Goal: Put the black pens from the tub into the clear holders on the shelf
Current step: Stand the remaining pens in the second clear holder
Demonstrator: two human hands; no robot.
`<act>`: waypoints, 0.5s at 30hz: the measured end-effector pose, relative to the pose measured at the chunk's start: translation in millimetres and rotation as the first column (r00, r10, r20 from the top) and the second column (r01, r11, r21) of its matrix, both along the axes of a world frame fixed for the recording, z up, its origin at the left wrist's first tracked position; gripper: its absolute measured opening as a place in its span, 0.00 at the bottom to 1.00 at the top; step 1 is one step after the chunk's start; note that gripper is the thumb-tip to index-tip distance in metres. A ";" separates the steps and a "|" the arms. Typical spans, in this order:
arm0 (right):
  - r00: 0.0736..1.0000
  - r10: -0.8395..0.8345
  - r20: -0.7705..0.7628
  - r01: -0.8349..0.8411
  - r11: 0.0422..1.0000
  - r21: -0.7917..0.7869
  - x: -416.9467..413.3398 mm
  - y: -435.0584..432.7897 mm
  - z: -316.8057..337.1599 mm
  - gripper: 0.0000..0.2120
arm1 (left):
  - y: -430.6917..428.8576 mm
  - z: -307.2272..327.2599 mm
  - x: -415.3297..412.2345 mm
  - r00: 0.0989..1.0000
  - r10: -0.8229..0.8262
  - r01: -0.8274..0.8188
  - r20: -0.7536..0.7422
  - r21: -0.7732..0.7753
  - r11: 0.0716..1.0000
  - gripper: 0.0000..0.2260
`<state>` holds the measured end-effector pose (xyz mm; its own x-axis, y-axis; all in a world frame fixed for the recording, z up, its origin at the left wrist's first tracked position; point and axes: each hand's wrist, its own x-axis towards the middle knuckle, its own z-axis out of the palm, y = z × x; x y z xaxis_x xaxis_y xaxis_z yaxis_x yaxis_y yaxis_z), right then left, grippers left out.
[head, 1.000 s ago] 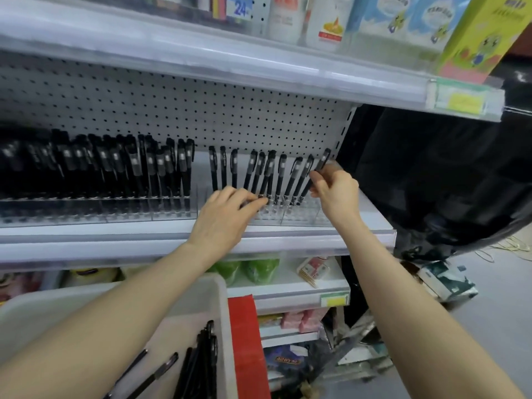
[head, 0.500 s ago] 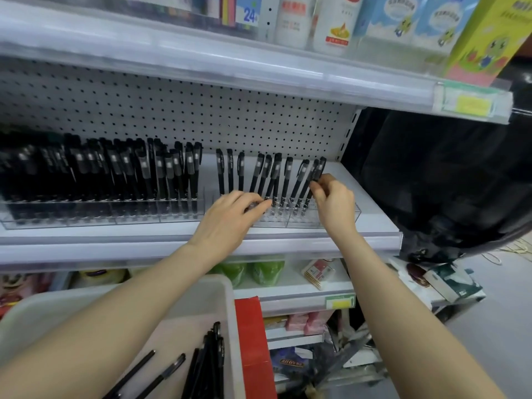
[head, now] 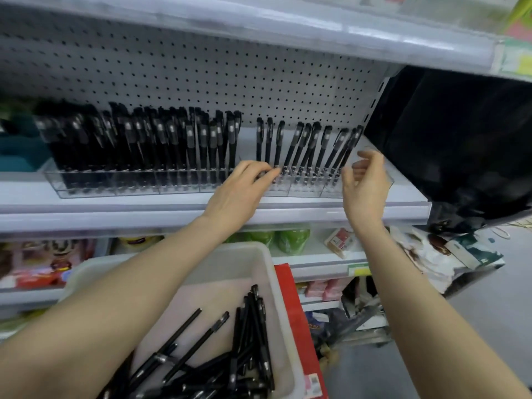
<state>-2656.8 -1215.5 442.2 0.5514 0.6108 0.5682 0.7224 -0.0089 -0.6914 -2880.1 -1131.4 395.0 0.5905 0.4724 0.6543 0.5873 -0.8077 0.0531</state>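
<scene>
In the clear holders [head: 302, 192] on the shelf [head: 115, 210], black pens [head: 306, 148] are stood; more are heaped in the tub [head: 260, 254] below. The left hand [head: 239, 197] is laid, fingers nearly straight, on a holder; the right hand [head: 365, 185] is held beside the endmost pens, fingers loosely curled, empty.

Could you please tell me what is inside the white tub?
Loose black pens lie heaped in the tub, some along its right wall. The left forearm covers its left side, so anything there is hidden.
</scene>
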 end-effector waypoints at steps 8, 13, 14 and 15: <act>0.853 0.519 0.060 -0.450 0.788 -0.421 -137.6 -49.6 -81.6 0.08 | 1.5 -1.9 0.0 1.000 -0.024 0.024 0.007 -0.033 0.999 0.30; 0.673 0.738 -0.056 -0.490 0.387 -0.781 -170.7 -64.9 -124.8 0.14 | -4.9 4.2 -2.8 1.000 -0.017 0.017 0.003 -0.111 0.994 0.34; 0.662 0.748 -0.050 -0.468 0.360 -0.807 -173.9 -67.0 -132.7 0.15 | -5.2 4.4 -3.2 1.000 -0.014 0.015 0.012 -0.114 0.993 0.35; 0.655 0.755 -0.043 -0.450 0.344 -0.824 -176.2 -68.8 -138.5 0.15 | -5.2 4.4 -3.2 1.000 -0.013 0.015 0.019 -0.116 0.993 0.35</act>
<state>-2833.1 -1284.3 303.8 -0.2593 0.9436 -0.2061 0.8967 0.1559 -0.4143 -2883.3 -1136.5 399.4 0.5865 0.5372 0.6062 0.5737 -0.8038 0.1573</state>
